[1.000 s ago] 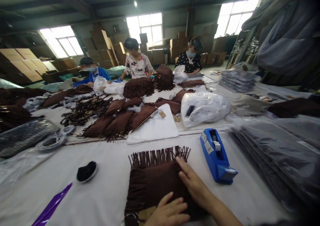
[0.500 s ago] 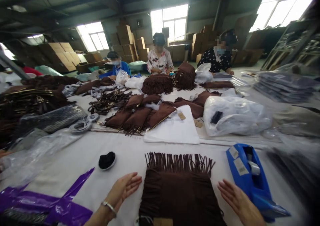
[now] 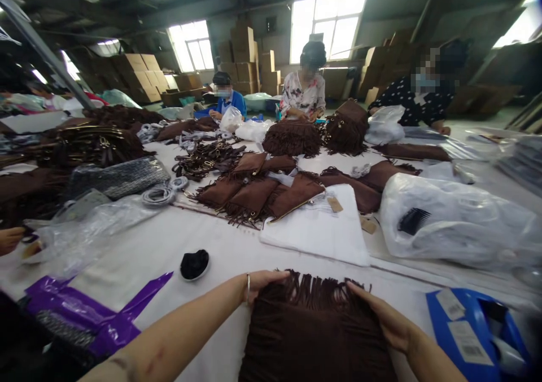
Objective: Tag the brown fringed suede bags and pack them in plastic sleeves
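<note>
Both far corners of the bag point(image 3: 313, 342) are gripped, by left hand point(image 3: 263, 281) and right hand point(image 3: 390, 321); uneven pulling could tangle the fringe point(image 3: 318, 289).

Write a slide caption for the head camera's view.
Two bare hands, left and right, grip a fringed brown bag beside a blue tape dispenser.

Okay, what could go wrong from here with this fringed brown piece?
The fringe might bunch or tangle, with the left hand and right hand holding that edge. The bracelet sits close to the fringe and could snag it. The right forearm could perhaps bump the blue tape dispenser beside it.
</note>
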The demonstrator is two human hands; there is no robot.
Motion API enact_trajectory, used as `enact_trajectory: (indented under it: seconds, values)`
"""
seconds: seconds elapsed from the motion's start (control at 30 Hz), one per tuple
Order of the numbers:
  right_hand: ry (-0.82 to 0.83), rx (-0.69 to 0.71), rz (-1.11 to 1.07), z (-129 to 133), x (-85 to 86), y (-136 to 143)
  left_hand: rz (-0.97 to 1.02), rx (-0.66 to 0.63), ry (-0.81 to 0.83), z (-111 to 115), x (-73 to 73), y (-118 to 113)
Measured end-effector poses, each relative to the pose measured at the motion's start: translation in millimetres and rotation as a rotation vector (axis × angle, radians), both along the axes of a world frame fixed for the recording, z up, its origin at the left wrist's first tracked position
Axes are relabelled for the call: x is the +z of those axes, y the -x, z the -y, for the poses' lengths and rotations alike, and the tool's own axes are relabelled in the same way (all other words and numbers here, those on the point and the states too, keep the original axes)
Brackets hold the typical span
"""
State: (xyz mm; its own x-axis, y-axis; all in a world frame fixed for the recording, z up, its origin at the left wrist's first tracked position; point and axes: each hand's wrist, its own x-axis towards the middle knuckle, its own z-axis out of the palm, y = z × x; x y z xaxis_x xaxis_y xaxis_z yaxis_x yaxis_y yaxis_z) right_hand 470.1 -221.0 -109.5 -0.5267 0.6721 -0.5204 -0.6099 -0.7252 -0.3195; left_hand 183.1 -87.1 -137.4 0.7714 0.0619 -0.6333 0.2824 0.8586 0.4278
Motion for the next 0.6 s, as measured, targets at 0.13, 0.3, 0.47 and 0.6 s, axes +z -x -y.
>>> enact_trajectory:
  seconds: [0.13,0.3,0.47,0.6]
  values:
    - [-0.045,0.112,0.009,-19.4,-6.0,-0.5,0.008,-0.017,-0.059,-6.0,-10.2,-19.3]
    - [-0.277,0.173,0.283,-26.3,13.6,1.5,0.086,-0.101,-0.260,0.4,13.7,-26.3]
    - [-0.787,0.332,0.987,10.4,37.7,13.2,0.256,-0.435,-1.066,37.2,71.9,-9.5]
    - [-1.092,0.366,1.252,64.1,17.9,30.2,0.404,-0.487,-1.474,91.0,70.8,13.0]
